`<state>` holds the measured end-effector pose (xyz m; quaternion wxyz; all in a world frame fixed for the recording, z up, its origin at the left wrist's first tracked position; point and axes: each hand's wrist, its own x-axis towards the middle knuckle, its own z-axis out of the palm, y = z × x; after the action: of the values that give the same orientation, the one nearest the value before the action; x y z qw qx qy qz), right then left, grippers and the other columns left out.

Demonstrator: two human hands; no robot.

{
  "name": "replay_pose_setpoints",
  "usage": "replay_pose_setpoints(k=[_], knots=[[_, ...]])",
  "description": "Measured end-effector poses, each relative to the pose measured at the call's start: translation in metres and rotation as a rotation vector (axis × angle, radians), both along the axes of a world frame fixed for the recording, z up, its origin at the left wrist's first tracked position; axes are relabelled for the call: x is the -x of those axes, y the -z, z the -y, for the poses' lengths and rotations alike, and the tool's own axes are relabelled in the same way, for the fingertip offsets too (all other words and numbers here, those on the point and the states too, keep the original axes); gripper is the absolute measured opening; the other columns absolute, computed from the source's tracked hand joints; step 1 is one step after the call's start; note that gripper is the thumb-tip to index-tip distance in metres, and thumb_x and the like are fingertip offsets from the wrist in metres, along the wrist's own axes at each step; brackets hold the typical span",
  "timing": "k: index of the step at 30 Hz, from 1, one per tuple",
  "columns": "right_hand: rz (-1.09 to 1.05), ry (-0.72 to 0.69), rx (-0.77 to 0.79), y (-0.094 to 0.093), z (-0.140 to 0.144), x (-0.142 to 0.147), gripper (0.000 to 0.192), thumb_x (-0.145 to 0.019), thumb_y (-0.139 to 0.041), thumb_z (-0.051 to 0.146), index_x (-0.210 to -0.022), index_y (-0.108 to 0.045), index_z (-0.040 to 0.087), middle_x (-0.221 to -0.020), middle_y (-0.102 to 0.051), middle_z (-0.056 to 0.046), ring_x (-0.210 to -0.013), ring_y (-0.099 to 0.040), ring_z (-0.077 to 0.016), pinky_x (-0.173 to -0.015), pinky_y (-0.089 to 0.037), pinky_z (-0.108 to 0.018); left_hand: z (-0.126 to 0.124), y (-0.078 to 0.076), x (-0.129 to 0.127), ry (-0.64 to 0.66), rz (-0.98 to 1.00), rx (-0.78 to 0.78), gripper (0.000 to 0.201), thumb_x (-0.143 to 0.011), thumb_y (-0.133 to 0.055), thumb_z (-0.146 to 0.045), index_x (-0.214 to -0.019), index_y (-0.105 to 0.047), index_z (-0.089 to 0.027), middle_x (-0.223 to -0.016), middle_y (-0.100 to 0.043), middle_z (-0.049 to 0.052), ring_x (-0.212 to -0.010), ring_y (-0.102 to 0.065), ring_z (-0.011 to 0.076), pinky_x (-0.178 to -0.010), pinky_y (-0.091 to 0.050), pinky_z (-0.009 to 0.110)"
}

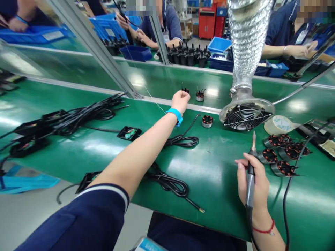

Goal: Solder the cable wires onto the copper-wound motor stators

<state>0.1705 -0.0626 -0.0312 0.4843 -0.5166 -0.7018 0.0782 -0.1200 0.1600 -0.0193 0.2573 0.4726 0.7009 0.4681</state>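
Hands (180,100) (255,184), two, one soldering iron (250,190) held, two stators (200,96) beyond ledge (193,106)

On the bench (217,184), a heap of cables (70,120) lies toward the left end. Right of it come a small box (129,133) and a coiled cable (175,140); another coil of cord (166,179) lies closer to the near edge. By the far edge, one motor ring (207,121) sits left of the hood (244,116). Farther right, clustered motor rings (289,152) lie before a tape roll (278,124).
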Motion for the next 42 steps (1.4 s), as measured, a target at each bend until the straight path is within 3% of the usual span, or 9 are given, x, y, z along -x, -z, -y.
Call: replay_pose_setpoints(k=[4, 8, 12, 19, 27, 31, 35, 39, 42], knots=[[0.072, -0.007, -0.028, 0.004, -0.006, -0.001, 0.031, -0.092, -0.056, 0.019, -0.122, -0.058, 0.022, -0.089, -0.073, -0.004, -0.076, -0.071, -0.0182, -0.070, -0.060, -0.032, -0.048, -0.001, 0.020, 0.027, -0.360, 0.092, 0.036, -0.087, -0.056, -0.009, -0.123, -0.058, -0.009, -0.121, -0.066, 0.013, -0.111, -0.059, 0.0189, -0.102, -0.043, 0.032], [0.071, 0.059, -0.037, 0.007, -0.011, -0.005, 0.027, -0.093, -0.053, 0.020, -0.120, -0.058, 0.023, -0.086, -0.073, -0.003, -0.075, -0.072, -0.0197, -0.067, -0.061, -0.034, -0.071, 0.001, 0.035, 0.075, -0.620, 0.300, 0.040, -0.090, -0.063, -0.020, -0.128, -0.056, -0.008, -0.127, -0.062, 0.017, -0.116, -0.060, 0.0259, -0.103, -0.047, 0.047], [0.039, 0.102, -0.028, 0.009, -0.012, -0.005, 0.028, -0.094, -0.053, 0.019, -0.121, -0.058, 0.024, -0.086, -0.072, -0.003, -0.075, -0.072, -0.0191, -0.068, -0.061, -0.033, -0.073, 0.003, 0.040, 0.132, -0.794, 0.395, 0.041, -0.094, -0.061, -0.036, -0.130, -0.057, -0.015, -0.127, -0.061, 0.012, -0.113, -0.062, 0.0239, -0.097, -0.053, 0.048], [0.037, 0.044, -0.119, 0.000, -0.008, 0.002, 0.030, -0.092, -0.053, 0.015, -0.121, -0.057, 0.023, -0.084, -0.071, -0.003, -0.071, -0.070, -0.0170, -0.064, -0.060, -0.029, -0.063, 0.003, 0.033, 0.341, -0.936, 0.442, 0.044, -0.096, -0.058, -0.037, -0.134, -0.055, -0.017, -0.128, -0.061, 0.011, -0.114, -0.062, 0.0240, -0.099, -0.052, 0.048], [-0.022, 0.099, -0.127, 0.007, -0.013, -0.004, 0.034, -0.091, -0.056, 0.015, -0.124, -0.056, 0.024, -0.087, -0.072, -0.004, -0.075, -0.071, -0.0191, -0.066, -0.061, -0.032, -0.071, -0.013, 0.023, 0.292, -0.958, 0.435, 0.035, -0.095, -0.059, -0.039, -0.122, -0.064, -0.016, -0.126, -0.065, 0.011, -0.114, -0.063, 0.0227, -0.100, -0.052, 0.046], [-0.098, 0.129, -0.164, 0.004, -0.010, -0.005, 0.037, -0.090, -0.056, 0.014, -0.126, -0.056, 0.025, -0.088, -0.072, -0.003, -0.073, -0.071, -0.0189, -0.067, -0.061, -0.033, -0.044, -0.039, 0.025, 0.268, -0.965, 0.326, 0.035, -0.096, -0.052, -0.033, -0.123, -0.070, -0.020, -0.129, -0.069, 0.010, -0.119, -0.064, 0.0282, -0.099, -0.050, 0.036], [-0.173, 0.104, -0.174, -0.003, -0.002, -0.002, 0.043, -0.088, -0.057, 0.011, -0.128, -0.055, 0.028, -0.089, -0.071, -0.002, -0.076, -0.072, -0.0196, -0.068, -0.062, -0.035, 0.007, -0.077, 0.023, 0.317, -0.980, 0.220, 0.040, -0.093, -0.053, -0.036, -0.127, -0.070, -0.024, -0.123, -0.073, 0.008, -0.115, -0.066, 0.0323, -0.095, -0.050, 0.037], [-0.214, 0.089, -0.174, -0.007, 0.004, 0.001, 0.045, -0.088, -0.057, 0.009, -0.129, -0.055, 0.028, -0.090, -0.071, -0.002, -0.078, -0.071, -0.0189, -0.071, -0.061, -0.035, 0.074, -0.100, -0.008, 0.590, -0.950, 0.167, 0.036, -0.088, -0.058, -0.036, -0.118, -0.076, -0.031, -0.095, -0.080, 0.004, -0.088, -0.073, 0.0288, -0.081, -0.053, 0.035], [-0.245, 0.101, -0.195, -0.008, 0.006, 0.002, 0.045, -0.088, -0.058, 0.009, -0.129, -0.056, 0.028, -0.090, -0.071, -0.002, -0.079, -0.071, -0.0186, -0.073, -0.061, -0.036, 0.120, -0.092, -0.052, 0.855, -0.946, 0.128, 0.030, -0.089, -0.057, -0.036, -0.111, -0.077, -0.034, -0.096, -0.080, 0.002, -0.086, -0.073, 0.0237, -0.078, -0.052, 0.029]])
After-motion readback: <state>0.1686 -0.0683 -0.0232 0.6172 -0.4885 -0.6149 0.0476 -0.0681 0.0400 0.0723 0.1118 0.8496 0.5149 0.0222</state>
